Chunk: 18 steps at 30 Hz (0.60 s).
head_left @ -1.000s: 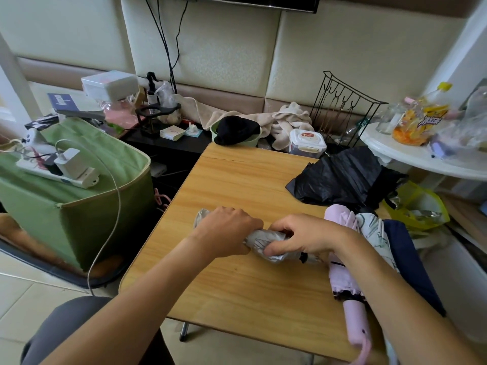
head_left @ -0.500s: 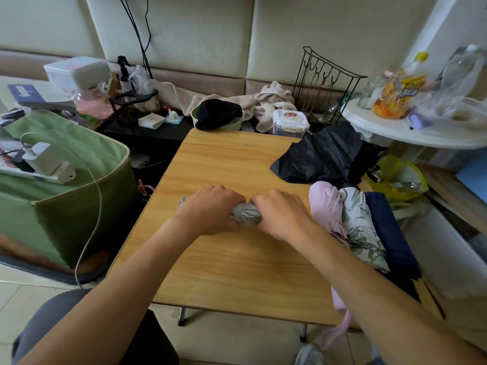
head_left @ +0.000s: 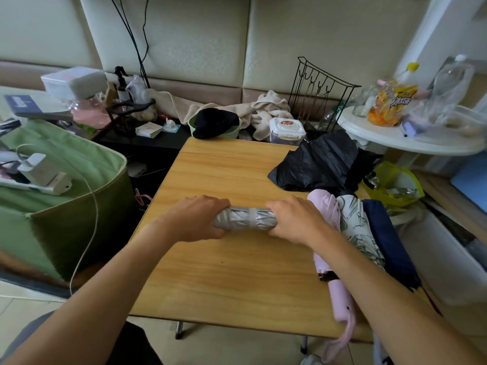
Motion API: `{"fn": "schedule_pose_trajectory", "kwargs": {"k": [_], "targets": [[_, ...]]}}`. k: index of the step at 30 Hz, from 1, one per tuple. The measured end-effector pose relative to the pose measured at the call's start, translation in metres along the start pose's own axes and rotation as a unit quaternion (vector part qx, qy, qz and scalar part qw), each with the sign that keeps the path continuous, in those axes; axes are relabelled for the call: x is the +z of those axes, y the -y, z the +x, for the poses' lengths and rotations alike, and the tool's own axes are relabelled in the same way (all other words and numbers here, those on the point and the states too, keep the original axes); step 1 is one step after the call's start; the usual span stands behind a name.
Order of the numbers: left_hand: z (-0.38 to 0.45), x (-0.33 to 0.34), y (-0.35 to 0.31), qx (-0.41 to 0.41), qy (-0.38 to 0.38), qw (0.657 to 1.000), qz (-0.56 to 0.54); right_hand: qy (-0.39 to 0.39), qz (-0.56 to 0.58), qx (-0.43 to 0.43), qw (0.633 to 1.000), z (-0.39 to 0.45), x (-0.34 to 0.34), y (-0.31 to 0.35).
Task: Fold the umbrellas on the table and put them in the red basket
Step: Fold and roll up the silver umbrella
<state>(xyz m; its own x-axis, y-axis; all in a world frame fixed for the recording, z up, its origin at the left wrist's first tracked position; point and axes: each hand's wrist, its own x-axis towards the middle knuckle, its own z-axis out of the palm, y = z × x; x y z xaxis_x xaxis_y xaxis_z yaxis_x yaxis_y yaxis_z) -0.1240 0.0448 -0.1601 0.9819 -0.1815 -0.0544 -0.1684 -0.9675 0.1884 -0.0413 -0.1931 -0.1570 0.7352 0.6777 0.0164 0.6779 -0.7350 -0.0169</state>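
On the wooden table (head_left: 237, 272), both hands' fingers (head_left: 210, 204) clamp the silver umbrella (head_left: 245, 218) beside folded umbrellas (head_left: 355, 233).

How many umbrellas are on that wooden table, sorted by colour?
Silver, gripped at both ends by the left hand and right hand: 1, the silver umbrella
Black, loose and unrolled: 1, the black umbrella
Pink: 1, the pink umbrella
White with leaf print: 1, the patterned umbrella
Navy: 1, the navy umbrella
Total: 5
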Motion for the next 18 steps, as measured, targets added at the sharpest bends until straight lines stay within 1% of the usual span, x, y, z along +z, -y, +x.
{"fn": "schedule_pose_trajectory", "kwargs": {"k": [3, 5, 6, 8, 10, 11, 16, 17, 18], "targets": [[0.002, 0.004, -0.002, 0.027, 0.003, 1.0, -0.005, 0.011, -0.004, 0.004, 1.0, -0.001, 0.0, -0.003], [0.003, 0.008, 0.004, 0.03, -0.005, 0.998, -0.058, 0.03, 0.01, 0.006, 0.999, -0.002, 0.001, -0.004], [0.002, 0.007, 0.008, 0.024, -0.014, 0.993, -0.111, 0.036, 0.023, 0.01, 0.999, -0.003, 0.001, -0.005], [0.0, 0.002, 0.017, 0.007, -0.033, 0.969, -0.245, 0.041, 0.055, 0.022, 0.997, -0.004, -0.001, -0.006], [-0.004, -0.003, 0.023, 0.002, -0.032, 0.927, -0.373, 0.044, 0.078, 0.032, 0.995, -0.005, -0.003, -0.008], [-0.004, -0.003, 0.026, 0.001, -0.031, 0.911, -0.411, 0.046, 0.081, 0.034, 0.995, -0.006, -0.003, -0.008], [-0.005, -0.002, 0.029, -0.028, -0.024, 0.876, -0.482, 0.032, 0.105, 0.023, 0.994, -0.011, -0.001, -0.008], [-0.005, -0.002, 0.028, -0.047, -0.036, 0.866, -0.497, 0.029, 0.126, 0.029, 0.991, -0.013, 0.0, -0.007], [-0.006, -0.001, 0.025, -0.069, -0.057, 0.847, -0.525, 0.025, 0.154, 0.04, 0.987, -0.016, 0.0, -0.004]]}}
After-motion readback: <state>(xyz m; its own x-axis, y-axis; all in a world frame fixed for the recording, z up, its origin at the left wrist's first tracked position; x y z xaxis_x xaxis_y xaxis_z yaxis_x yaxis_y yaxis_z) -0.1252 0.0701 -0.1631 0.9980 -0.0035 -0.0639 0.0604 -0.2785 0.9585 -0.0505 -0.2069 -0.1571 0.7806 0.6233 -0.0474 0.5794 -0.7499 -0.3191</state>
